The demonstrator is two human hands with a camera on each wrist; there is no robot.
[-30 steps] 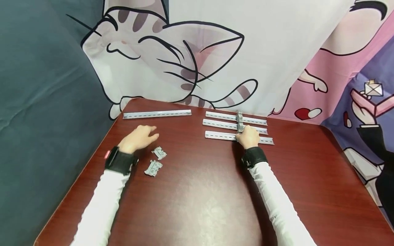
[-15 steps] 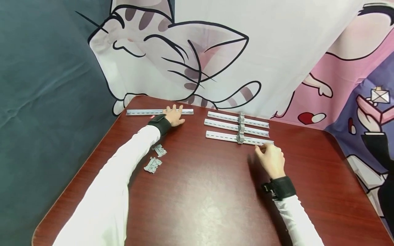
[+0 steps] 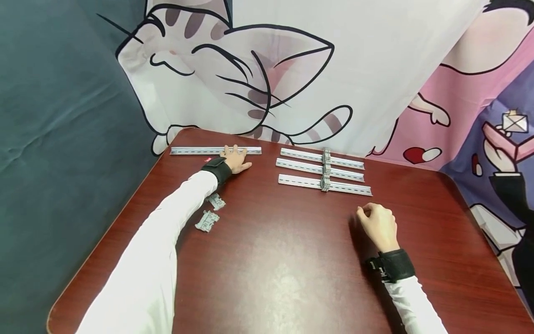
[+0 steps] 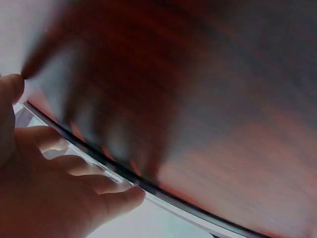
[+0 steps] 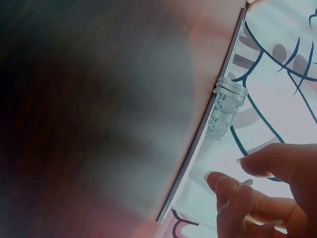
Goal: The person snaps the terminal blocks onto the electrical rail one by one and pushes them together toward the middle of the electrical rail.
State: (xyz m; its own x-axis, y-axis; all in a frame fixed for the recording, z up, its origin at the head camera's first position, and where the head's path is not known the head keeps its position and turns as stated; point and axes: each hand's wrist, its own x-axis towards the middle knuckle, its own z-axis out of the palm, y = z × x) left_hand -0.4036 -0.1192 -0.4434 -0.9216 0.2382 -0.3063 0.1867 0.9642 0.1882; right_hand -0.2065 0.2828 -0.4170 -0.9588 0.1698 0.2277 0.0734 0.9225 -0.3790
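Note:
At the back left a metal DIN rail (image 3: pixel 192 150) lies on the table. My left hand (image 3: pixel 235 160) is over its right part, fingers spread; in the left wrist view the fingers (image 4: pixel 116 198) lie along the rail (image 4: pixel 198 212). On the right, three slotted DIN rails (image 3: pixel 298 181) lie in a stack of rows, with grey terminal blocks (image 3: pixel 326 169) seated across them. My right hand (image 3: pixel 378 226) hovers in front of these rails, fingers loosely curled around nothing; the right wrist view shows a gap between thumb (image 5: pixel 262 161) and forefinger.
Two loose grey terminal blocks, a nearer one (image 3: pixel 206 221) and a farther one (image 3: pixel 216 202), lie beside my left forearm, which partly covers the farther one. A printed cloth (image 3: pixel 292 125) hangs along the back edge of the brown table (image 3: pixel 267 260).
My left hand has moved right and back onto the far-left rail. My right hand has left the terminal blocks on the nearest right rail and drawn back to the right.

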